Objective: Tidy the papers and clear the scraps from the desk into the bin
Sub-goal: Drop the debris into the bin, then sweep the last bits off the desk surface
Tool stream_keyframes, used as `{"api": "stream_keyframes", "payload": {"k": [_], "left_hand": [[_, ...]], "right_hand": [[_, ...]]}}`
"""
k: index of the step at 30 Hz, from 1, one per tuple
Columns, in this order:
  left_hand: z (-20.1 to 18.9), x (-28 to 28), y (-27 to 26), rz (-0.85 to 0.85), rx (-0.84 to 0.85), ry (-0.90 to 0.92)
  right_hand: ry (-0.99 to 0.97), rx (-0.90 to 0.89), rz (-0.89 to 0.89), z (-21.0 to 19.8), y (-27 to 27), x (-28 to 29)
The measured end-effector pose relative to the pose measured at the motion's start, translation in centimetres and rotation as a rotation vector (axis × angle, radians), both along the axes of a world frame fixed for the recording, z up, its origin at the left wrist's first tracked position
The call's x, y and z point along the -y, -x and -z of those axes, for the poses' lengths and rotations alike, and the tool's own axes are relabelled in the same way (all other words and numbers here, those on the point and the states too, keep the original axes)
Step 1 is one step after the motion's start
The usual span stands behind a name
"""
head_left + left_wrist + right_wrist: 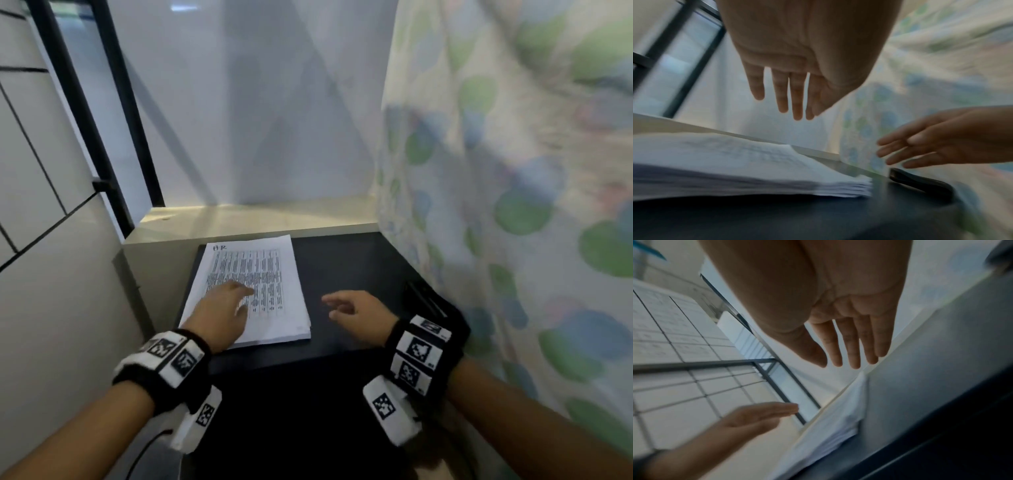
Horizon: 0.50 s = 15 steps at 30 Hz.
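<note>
White tiled wall (41,192) stands on the left, a dark-framed window (113,113) sits behind, and a curtain (513,171) with green and blue spots hangs on the right. Below the pale sill (257,216) lies a black desk (346,274).

On the desk's left half rests 1 stack of papers (274,274), its sheets squared up fairly neatly, the top sheet printed with a table of text and marked "HR" by hand at its far left corner. From the left wrist view the stack (756,170) shows many sheets thick, with edges slightly stepped at the near right corner.

Left hand (219,311) is over the near left part of the stack, fingers straight and slightly spread, holding nothing; the left wrist view shows the fingers (781,91) raised clear of the paper. Right hand (356,311) hovers over bare desk just right of the stack, fingers straight and loosely apart, palm turned toward the papers, also holding nothing. In the right wrist view its fingers (851,344) point toward the stack's (838,418) far corner.

Near the desk's right edge, beside the curtain and next to the right wrist, lies a black object (920,181); what it is cannot be told. Both wrists wear black bands with white marker blocks (171,356).
</note>
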State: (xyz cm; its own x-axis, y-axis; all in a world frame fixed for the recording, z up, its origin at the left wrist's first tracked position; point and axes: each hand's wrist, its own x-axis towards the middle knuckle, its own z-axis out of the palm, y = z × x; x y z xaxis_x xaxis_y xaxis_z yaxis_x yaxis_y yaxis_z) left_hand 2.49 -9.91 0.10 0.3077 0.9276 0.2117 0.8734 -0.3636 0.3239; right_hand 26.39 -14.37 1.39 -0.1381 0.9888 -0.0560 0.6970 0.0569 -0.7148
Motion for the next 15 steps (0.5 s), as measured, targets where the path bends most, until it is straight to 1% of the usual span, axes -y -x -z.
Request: {"api": "stream_keyframes", "payload": {"k": [2,4,6,8,11,15], "left_hand": [[-0.2,0.4,-4.2,0.148,-0.093,0.076],[0.2,0.6,-7.9,0.251,-0.192,0.164],[1.3,0.4,-10.8,0.298,-0.283,0.229],[2.4,-0.2,-12.8,0.315,-0.337,0.280],[3.3,-1.5,-14.3,0.281,-0.343,0.324],[3.7,-2.9,-15.2,0.259,-0.424,0.304]], "right_hand": [[0.038,0.216,0.050,0.1,-3.0,-0.4],[0.115,0.352,0.067,0.5,-5.1,-0.7],[0.187,0.451,0.082,1.2,-6.5,-1.3],[0.243,0.501,0.101,2.0,-7.6,-2.0],[0.274,0.528,0.099,2.8,-8.4,-3.1],[0.288,0.579,0.042,3.8,-8.5,-4.3]]}}
